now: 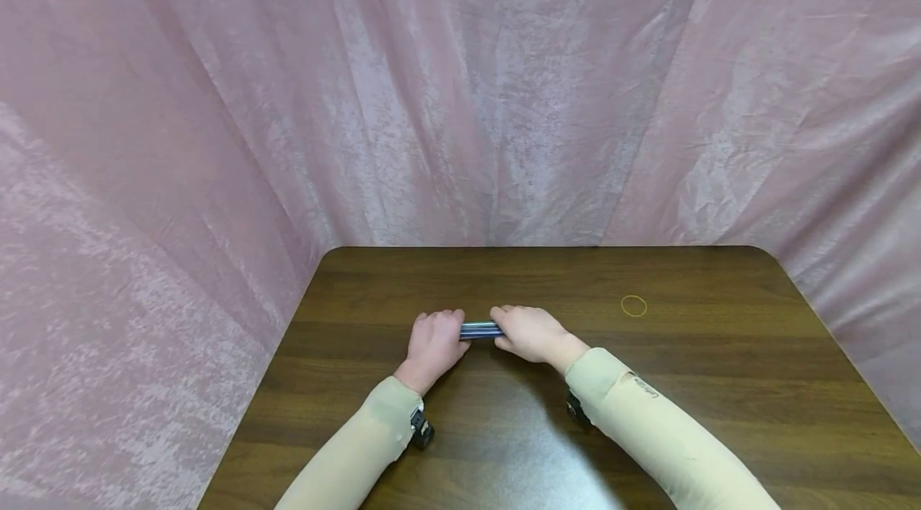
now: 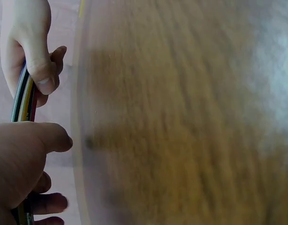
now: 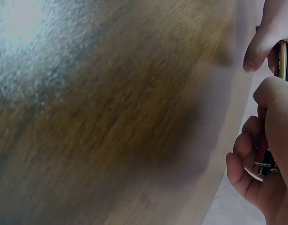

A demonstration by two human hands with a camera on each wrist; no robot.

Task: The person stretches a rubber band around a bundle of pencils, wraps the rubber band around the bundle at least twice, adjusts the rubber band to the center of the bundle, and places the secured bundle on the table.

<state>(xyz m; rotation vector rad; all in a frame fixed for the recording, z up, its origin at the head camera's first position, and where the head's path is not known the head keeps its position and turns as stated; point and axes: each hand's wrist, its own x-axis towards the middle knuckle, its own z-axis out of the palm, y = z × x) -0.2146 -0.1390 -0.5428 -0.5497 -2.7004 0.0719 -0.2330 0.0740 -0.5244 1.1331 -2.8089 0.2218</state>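
While the left hand (image 1: 435, 340) grasped the 9 o'clock end of a bundle (image 1: 480, 329), the right hand (image 1: 531, 332) grasped its 3 o'clock end, the clock being laid with 12 at the far edge of the table (image 1: 403, 278). Fingers of both hands were curled round the slim sticks, and a short stretch of them showed between the grips. The bundle lay level from hand to hand above the brown wood, straight ahead of the person at 12 o'clock; whether it touched the surface could not be told. Close up, from the wrists, its sticks appeared in blue, black, yellow and red, packed side by side. Well apart from the bundle, toward 3 o'clock and slightly farther off, a thin yellow band (image 1: 634, 305) lay flat on the table. The pale left sleeve (image 1: 352, 450) ran down toward 7 o'clock, the right sleeve (image 1: 672, 438) toward 5 o'clock, each with a small black device at its cuff. Beyond the far edge, at 12 o'clock, hung a pink curtain (image 1: 518, 110).
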